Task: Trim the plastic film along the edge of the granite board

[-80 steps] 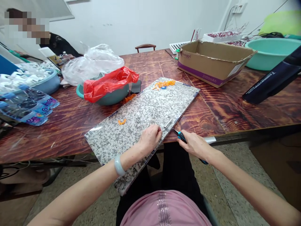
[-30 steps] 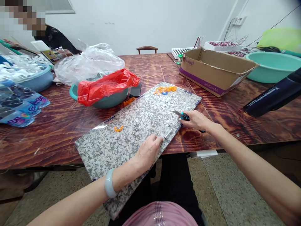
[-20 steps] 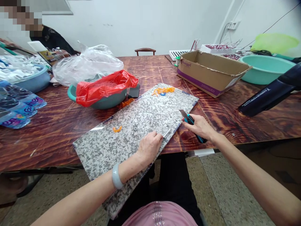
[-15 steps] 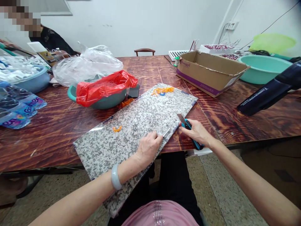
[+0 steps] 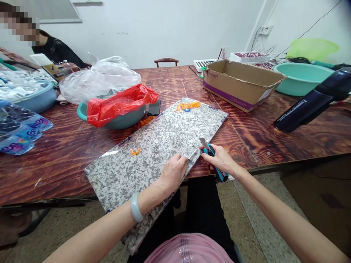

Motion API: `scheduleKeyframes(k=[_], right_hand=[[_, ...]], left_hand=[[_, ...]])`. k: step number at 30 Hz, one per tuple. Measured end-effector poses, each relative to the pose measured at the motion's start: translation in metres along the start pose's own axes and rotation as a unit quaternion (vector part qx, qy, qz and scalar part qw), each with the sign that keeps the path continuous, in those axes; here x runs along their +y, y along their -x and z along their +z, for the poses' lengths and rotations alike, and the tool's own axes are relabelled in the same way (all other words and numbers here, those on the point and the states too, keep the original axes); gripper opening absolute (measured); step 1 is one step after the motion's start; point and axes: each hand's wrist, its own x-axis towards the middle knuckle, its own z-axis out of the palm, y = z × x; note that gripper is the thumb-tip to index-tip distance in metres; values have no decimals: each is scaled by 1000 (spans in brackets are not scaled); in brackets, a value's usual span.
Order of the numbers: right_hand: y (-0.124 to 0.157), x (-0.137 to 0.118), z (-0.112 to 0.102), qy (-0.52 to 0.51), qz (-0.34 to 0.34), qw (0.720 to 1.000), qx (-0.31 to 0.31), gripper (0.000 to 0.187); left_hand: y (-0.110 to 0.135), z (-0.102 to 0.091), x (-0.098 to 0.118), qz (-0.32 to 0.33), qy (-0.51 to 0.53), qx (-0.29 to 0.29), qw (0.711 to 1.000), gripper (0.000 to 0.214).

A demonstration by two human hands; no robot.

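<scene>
Granite slab (image 5: 137, 175) on table (image 5: 68, 171) — left grip (image 5: 174, 172) open, right grip (image 5: 219, 159) clenching a box cutter (image 5: 218, 171).

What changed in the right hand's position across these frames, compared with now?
The right hand carried the blue utility knife up over the slab's edge, then back toward the left hand. Its blade now sits just beside the thin metal piece. Nothing was let go. The left hand stayed on the granite slab, and the small orange piece stayed put.
</scene>
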Motion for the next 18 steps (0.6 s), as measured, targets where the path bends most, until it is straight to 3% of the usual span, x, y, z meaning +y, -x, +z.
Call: scheduleKeyframes(k=[18], right_hand=[[1,-8,8,-70,25,997,-9,30]], left_hand=[[3,0,-2,9,-4,-11,1000,24]])
